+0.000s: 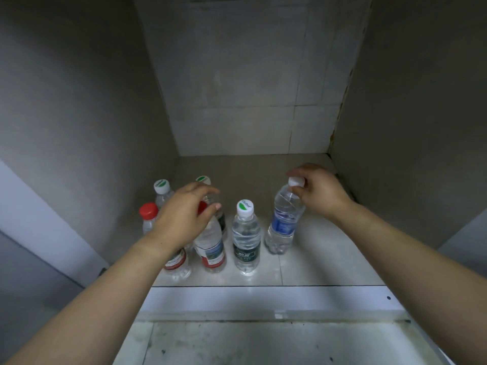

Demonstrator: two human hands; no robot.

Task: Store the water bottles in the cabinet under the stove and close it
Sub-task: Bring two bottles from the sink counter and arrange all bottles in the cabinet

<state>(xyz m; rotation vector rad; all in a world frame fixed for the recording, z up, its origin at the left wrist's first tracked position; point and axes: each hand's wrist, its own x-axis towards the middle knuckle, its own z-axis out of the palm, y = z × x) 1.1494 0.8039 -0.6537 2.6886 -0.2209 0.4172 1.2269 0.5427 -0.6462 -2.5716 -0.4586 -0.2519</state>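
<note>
Your right hand (320, 192) is pinching the white cap of the blue-label bottle (283, 222), just right of the green-capped bottle (245, 238); your left hand (181, 217) is gripping the red-capped bottle (210, 248) just left of it, mostly hiding its cap.

Landmark: clear plastic bottle with green-topped white cap and dark label (245, 238); label print too small to be read.
Just left of landmark: clear bottle with red-and-white label (212, 250); neck hidden, red cap mostly covered by left hand (184, 214).
Behind-left of landmark: dark-labelled bottle (222, 222) largely hidden by same hand; only part of cap shown.
Further left: red-labelled bottle (177, 262); top hidden under left wrist.
Right of landmark: blue-labelled clear bottle (283, 222); white cap partly covered by fingers of right hand (320, 192).
Both forearms cut off by frame edges.
</note>
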